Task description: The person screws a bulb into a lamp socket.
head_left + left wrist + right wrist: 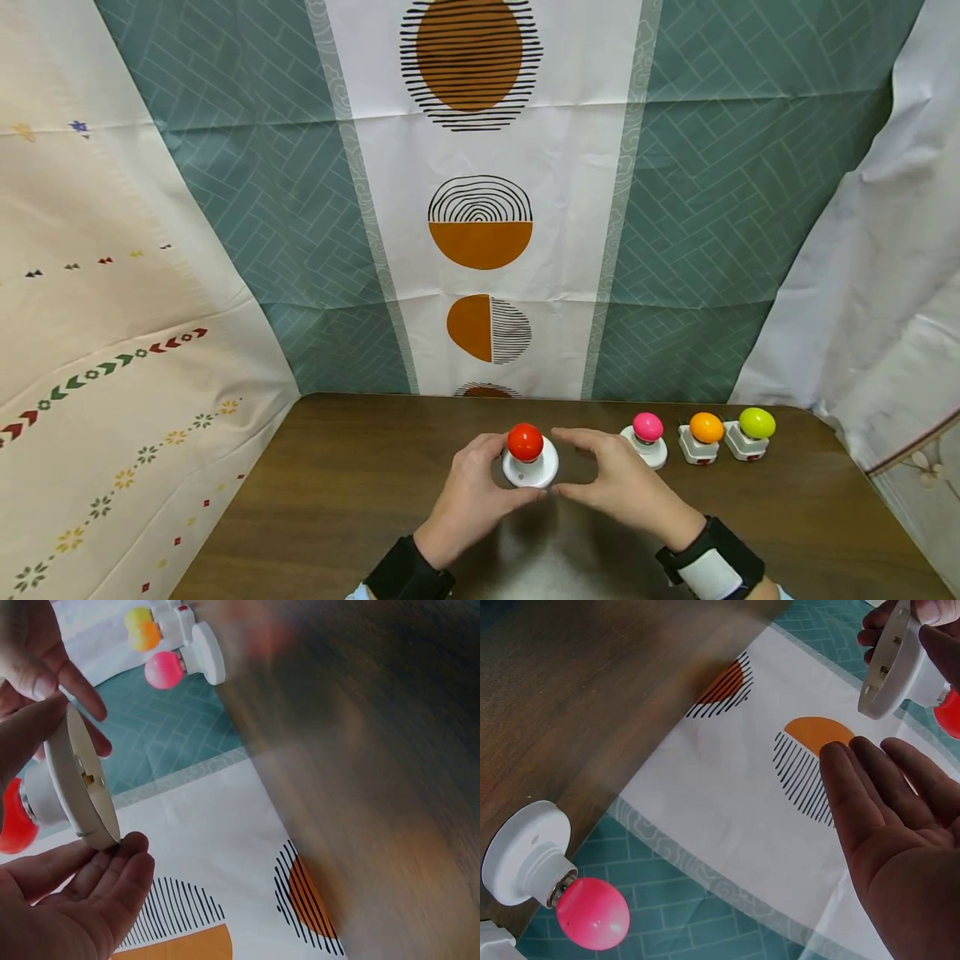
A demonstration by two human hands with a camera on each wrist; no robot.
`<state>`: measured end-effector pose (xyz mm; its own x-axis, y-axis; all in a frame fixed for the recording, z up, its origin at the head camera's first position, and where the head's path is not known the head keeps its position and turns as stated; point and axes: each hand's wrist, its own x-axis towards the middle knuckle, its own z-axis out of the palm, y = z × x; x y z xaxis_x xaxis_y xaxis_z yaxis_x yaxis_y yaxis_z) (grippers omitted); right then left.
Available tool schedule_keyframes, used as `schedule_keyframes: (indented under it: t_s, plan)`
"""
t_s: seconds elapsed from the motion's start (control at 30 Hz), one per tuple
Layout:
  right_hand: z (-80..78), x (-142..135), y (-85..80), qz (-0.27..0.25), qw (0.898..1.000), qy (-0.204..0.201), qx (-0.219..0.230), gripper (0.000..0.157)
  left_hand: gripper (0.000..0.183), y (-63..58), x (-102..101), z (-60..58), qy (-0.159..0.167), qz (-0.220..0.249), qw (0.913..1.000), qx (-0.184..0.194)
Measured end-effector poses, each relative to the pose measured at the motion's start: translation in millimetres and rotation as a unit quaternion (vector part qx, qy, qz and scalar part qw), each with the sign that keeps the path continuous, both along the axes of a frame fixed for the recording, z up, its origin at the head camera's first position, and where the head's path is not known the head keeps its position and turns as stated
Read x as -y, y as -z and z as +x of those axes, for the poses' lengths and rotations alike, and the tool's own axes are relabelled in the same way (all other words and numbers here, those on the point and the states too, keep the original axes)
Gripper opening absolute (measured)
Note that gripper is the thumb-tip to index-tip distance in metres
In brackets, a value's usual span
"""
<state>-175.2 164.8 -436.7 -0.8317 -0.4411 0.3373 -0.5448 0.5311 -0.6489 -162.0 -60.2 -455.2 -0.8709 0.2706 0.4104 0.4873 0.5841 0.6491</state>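
Note:
A red bulb [525,442] sits in a round white lamp holder [548,463], tilted and raised off the table. My left hand [476,487] pinches the holder's rim between thumb and fingers. In the left wrist view the holder's hollow underside [91,780] shows small metal parts. To the right, my right hand [622,479] has its fingers extended and apart from the holder. Its thumb is close to the rim by the left thumb; I cannot tell whether it touches. The red bulb [949,714] is partly cut off in the right wrist view.
On the right of the brown wooden table [360,500] stand a pink bulb [648,427] on a round white holder, plus an orange bulb [707,427] and a yellow-green bulb [757,422] on squarish white holders. A patterned cloth [480,150] hangs behind the table.

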Motion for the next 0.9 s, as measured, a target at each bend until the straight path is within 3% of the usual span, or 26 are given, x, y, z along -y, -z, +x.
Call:
schedule_keyframes:
  t_s: [0.37, 0.9]
  plan:
    - [-0.8, 3.2, 1.4, 0.001, 0.998, -0.044, 0.037, 0.068, 0.066, -1.9, 0.7, 1.2, 0.032, -0.007, 0.9993, 0.018]
    - [-2.0, 5.8, 2.0, 0.003, 0.998, -0.059, 0.032, 0.067, 0.071, 0.1, 0.1, -0.5, 0.083, 0.004, 0.9962, 0.028]
